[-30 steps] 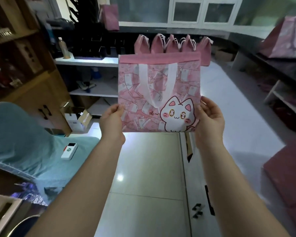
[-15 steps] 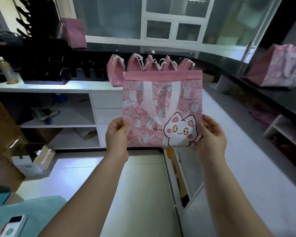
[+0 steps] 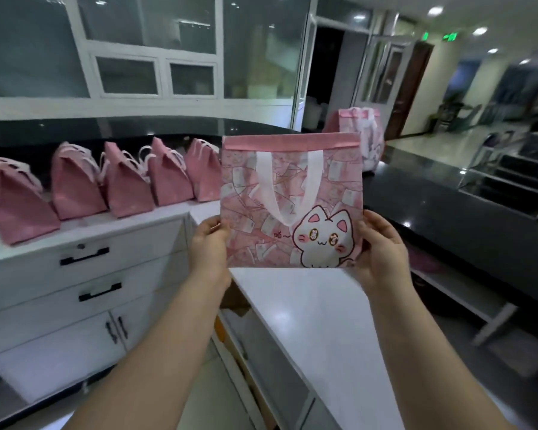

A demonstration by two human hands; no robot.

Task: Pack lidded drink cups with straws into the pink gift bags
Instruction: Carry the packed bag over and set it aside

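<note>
A flat pink gift bag [image 3: 261, 193] with a white cat print and white handles hangs upright in front of me, above the white counter [image 3: 302, 308]. My left hand [image 3: 210, 243] grips its lower left edge. My right hand [image 3: 381, 246] grips its lower right edge. Several pink gift bags [image 3: 121, 184] stand in a row on the white counter at the left. Another pink bag [image 3: 370, 135] stands on the dark counter behind. No drink cups or straws are in view.
White drawers and cabinet doors [image 3: 84, 287] sit under the left counter. A raised dark counter [image 3: 432, 193] runs along the right. Clear acrylic trays [image 3: 510, 184] rest on it at far right. Windows and a doorway lie behind.
My view has swung right and upward, from the shelves and floor to the counters. Both hands keep the same grip on the bag, which stays upright before me.
</note>
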